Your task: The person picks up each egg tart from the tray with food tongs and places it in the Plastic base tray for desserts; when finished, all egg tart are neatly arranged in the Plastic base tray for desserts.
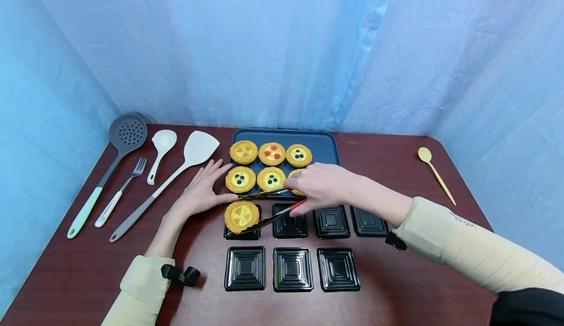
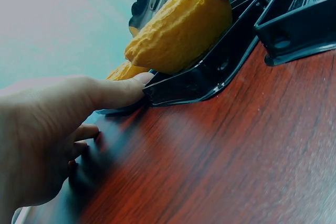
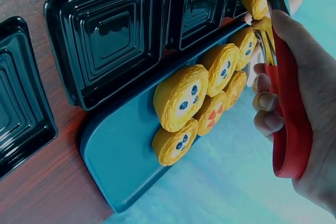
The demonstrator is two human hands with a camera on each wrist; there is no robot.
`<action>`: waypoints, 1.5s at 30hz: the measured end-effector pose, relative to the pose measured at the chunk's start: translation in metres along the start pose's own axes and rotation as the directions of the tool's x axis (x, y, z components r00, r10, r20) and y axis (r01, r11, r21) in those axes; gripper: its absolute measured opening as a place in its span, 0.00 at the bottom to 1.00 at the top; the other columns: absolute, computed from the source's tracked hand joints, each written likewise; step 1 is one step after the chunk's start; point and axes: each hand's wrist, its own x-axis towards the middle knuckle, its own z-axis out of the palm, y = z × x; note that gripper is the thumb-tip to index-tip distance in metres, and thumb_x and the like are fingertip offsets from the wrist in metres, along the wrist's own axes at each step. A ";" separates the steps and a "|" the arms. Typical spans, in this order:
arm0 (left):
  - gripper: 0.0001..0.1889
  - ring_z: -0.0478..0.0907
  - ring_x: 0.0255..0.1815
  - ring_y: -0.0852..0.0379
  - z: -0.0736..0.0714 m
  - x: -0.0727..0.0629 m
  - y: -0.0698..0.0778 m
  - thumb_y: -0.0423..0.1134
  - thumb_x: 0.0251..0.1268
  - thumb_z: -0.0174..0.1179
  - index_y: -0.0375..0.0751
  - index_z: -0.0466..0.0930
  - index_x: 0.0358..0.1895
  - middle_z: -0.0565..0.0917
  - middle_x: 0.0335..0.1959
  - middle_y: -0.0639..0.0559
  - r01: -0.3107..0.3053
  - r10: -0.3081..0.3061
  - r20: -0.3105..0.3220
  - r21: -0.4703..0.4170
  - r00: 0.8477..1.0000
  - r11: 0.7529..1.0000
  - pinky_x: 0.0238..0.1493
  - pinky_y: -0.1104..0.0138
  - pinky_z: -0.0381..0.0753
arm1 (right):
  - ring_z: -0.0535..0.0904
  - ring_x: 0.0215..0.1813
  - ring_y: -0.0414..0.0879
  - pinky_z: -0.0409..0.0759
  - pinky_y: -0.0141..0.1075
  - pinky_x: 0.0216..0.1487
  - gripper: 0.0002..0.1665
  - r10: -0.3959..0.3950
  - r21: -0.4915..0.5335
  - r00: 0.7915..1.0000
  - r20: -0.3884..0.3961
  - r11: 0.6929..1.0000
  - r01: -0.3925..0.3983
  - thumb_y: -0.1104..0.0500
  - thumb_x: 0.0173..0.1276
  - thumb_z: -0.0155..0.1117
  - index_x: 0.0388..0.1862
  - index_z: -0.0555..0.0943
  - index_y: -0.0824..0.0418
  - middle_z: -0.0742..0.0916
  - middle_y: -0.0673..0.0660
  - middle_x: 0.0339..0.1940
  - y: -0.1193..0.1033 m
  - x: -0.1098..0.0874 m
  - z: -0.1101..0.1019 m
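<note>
My right hand (image 1: 323, 184) grips a pair of red-handled tongs (image 3: 290, 119), whose metal jaws reach left on either side of a yellow egg tart (image 1: 242, 217). That tart sits tilted in a small black square tray (image 2: 181, 88), partly over its rim in the left wrist view. My left hand (image 1: 203, 189) lies on the table's left side with fingers spread, its thumb tip at the tray's corner. Behind, a blue baking tray (image 1: 325, 150) carries several more tarts, some topped with dark berries and one with red pieces (image 1: 271, 154); my right hand partly covers one.
More black square trays (image 1: 246, 268) stand in two rows before the blue tray. On the left lie a slotted skimmer (image 1: 128, 132), a fork (image 1: 116, 198), a white ladle (image 1: 164, 142) and a white spatula (image 1: 199, 148). A wooden spoon (image 1: 436, 172) lies at the right. Blue curtains surround the table.
</note>
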 end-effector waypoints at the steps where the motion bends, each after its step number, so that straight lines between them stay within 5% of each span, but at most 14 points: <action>1: 0.49 0.38 0.87 0.35 0.000 0.000 0.000 0.56 0.62 0.72 0.48 0.57 0.83 0.49 0.86 0.37 0.000 0.000 0.000 0.000 1.000 1.000 0.86 0.40 0.37 | 0.70 0.23 0.39 0.68 0.33 0.26 0.34 0.000 0.000 1.000 -0.001 1.000 0.000 0.31 0.65 0.69 0.54 0.84 0.57 0.87 0.48 0.35 0.000 0.000 0.000; 23: 0.49 0.38 0.87 0.35 0.000 0.001 0.000 0.56 0.62 0.71 0.49 0.57 0.83 0.49 0.86 0.37 0.001 -0.001 0.000 0.000 1.000 1.000 0.85 0.40 0.37 | 0.69 0.22 0.39 0.65 0.33 0.25 0.35 0.014 0.042 1.000 0.000 0.999 -0.014 0.32 0.64 0.70 0.55 0.84 0.58 0.87 0.50 0.35 0.001 0.000 0.002; 33: 0.48 0.38 0.87 0.35 0.001 0.001 -0.001 0.55 0.63 0.71 0.49 0.57 0.83 0.49 0.86 0.36 -0.004 0.004 0.003 -0.001 1.000 1.000 0.85 0.39 0.37 | 0.72 0.25 0.38 0.75 0.36 0.30 0.38 0.013 0.068 1.000 -0.002 0.998 -0.013 0.30 0.63 0.69 0.58 0.83 0.58 0.89 0.51 0.39 0.003 -0.001 0.000; 40: 0.49 0.38 0.88 0.36 -0.002 0.000 -0.002 0.55 0.62 0.72 0.48 0.57 0.83 0.49 0.86 0.38 0.015 -0.015 -0.009 0.009 1.000 1.000 0.86 0.41 0.36 | 0.70 0.23 0.35 0.73 0.32 0.27 0.40 0.051 0.095 0.996 -0.067 0.994 -0.044 0.27 0.61 0.69 0.60 0.83 0.54 0.84 0.41 0.31 0.009 -0.009 -0.008; 45: 0.49 0.38 0.88 0.37 0.000 -0.001 -0.002 0.57 0.62 0.71 0.50 0.57 0.83 0.49 0.86 0.39 0.021 -0.021 0.000 0.008 1.000 1.000 0.86 0.41 0.36 | 0.67 0.24 0.35 0.65 0.30 0.27 0.32 0.084 0.139 0.986 -0.143 0.988 -0.064 0.29 0.61 0.70 0.51 0.83 0.51 0.78 0.42 0.27 0.028 -0.024 -0.013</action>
